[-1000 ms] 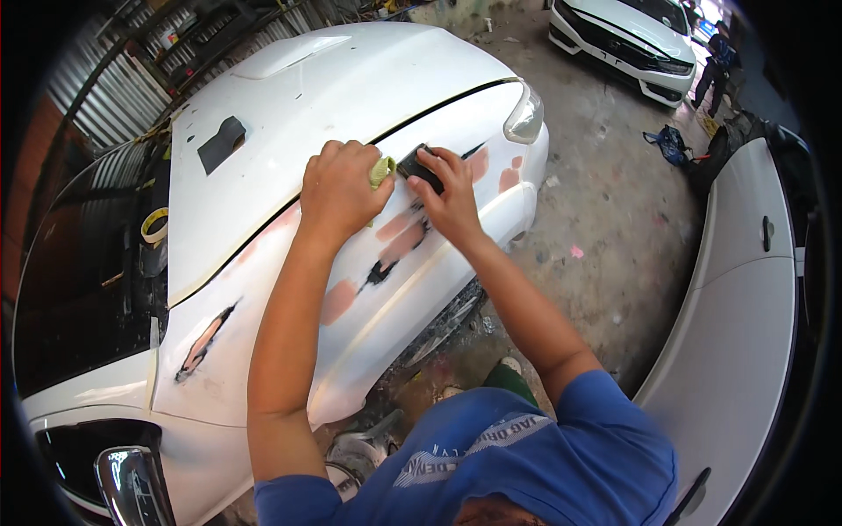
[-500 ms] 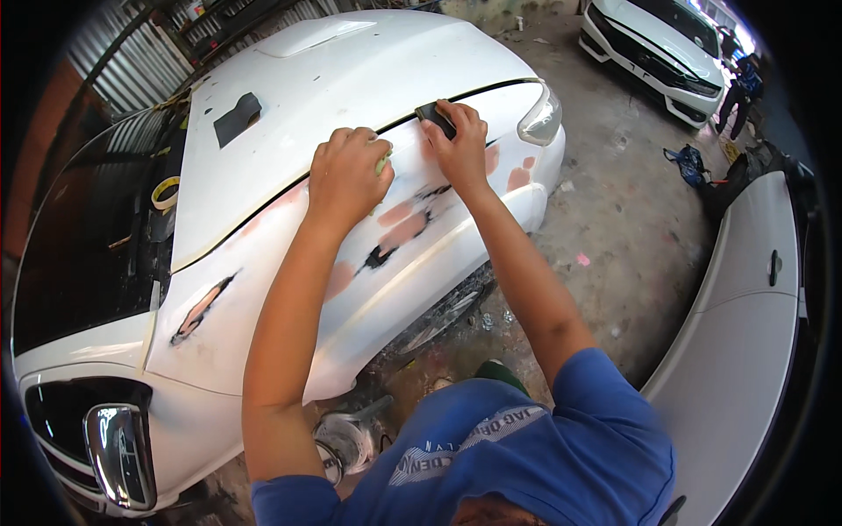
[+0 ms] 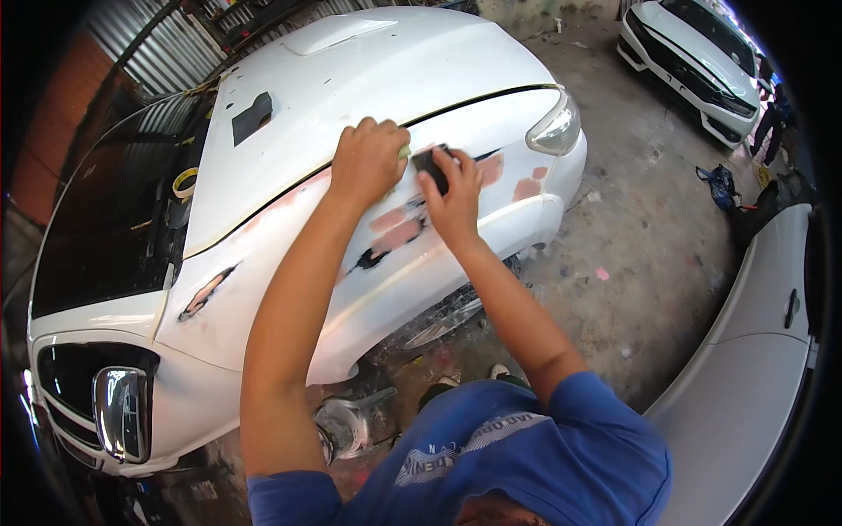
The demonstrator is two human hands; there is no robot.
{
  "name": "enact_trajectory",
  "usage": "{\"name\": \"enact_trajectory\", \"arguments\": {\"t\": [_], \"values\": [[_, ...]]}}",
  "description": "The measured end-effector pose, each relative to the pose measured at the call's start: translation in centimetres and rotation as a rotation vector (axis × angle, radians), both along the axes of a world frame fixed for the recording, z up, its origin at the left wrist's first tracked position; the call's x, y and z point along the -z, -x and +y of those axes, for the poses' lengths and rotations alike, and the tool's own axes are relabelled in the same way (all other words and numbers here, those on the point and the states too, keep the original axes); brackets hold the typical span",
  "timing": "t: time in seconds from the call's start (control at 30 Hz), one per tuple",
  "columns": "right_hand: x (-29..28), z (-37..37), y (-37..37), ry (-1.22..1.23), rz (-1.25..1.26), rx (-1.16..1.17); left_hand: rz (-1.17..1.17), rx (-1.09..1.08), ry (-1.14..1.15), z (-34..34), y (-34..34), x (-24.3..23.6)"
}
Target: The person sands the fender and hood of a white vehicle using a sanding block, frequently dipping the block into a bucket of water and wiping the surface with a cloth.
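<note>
On the front fender (image 3: 303,289) of a white car, my right hand (image 3: 457,200) presses a dark sanding block (image 3: 431,167) flat against the panel, its fingers bent around it. Close to its left, my left hand (image 3: 365,163) is closed on a small yellow-green piece, perhaps a sponge (image 3: 404,152), mostly hidden by the fingers. Pinkish filler patches (image 3: 397,237) and black scraped spots show below the hands. Up on the hood (image 3: 351,79) lies a creased dark sheet, seemingly sandpaper (image 3: 252,120).
A yellow tape roll (image 3: 179,185) sits by the windshield. The headlight (image 3: 554,130) is to the right, the side mirror (image 3: 121,412) lower left. A clear stool (image 3: 349,427) stands below the fender. A grey car (image 3: 732,394) and another white car (image 3: 693,57) flank the floor; a person (image 3: 770,131) stands far right.
My right hand has slid the sanding block down the fender, away from the hood gap. My left hand still grips the yellow-green piece. The whole view has shifted slightly.
</note>
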State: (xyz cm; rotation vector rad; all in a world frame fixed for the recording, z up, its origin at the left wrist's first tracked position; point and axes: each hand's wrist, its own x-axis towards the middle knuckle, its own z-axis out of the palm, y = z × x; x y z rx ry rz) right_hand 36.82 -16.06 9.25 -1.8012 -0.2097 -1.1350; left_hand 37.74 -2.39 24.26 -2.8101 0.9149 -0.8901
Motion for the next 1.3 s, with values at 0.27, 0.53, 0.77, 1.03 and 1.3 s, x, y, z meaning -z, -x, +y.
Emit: {"name": "enact_trajectory", "arguments": {"t": [0.27,0.53,0.77,1.03,1.3], "values": [[-0.7,-2.1,-2.9,-0.076,0.048,0.027,0.178,-0.169,-0.007,-3.2,-1.5,-2.8],[-3.3,-2.1,-3.5,-0.129,0.106,0.027,0.274,-0.262,0.028,-2.9,-0.6,-4.0],[-1.9,-1.1,-2.3,-0.027,0.012,-0.095,-0.049,-0.106,0.146,5.3,3.1,-2.6],[0.1,0.6,0.3,0.117,-0.109,-0.107,-0.222,-0.132,0.129,15.1,8.8,-0.4],[-0.7,1.1,-1.1,0.025,-0.087,-0.07,-0.235,-0.131,0.186,14.4,8.0,0.0]]}}
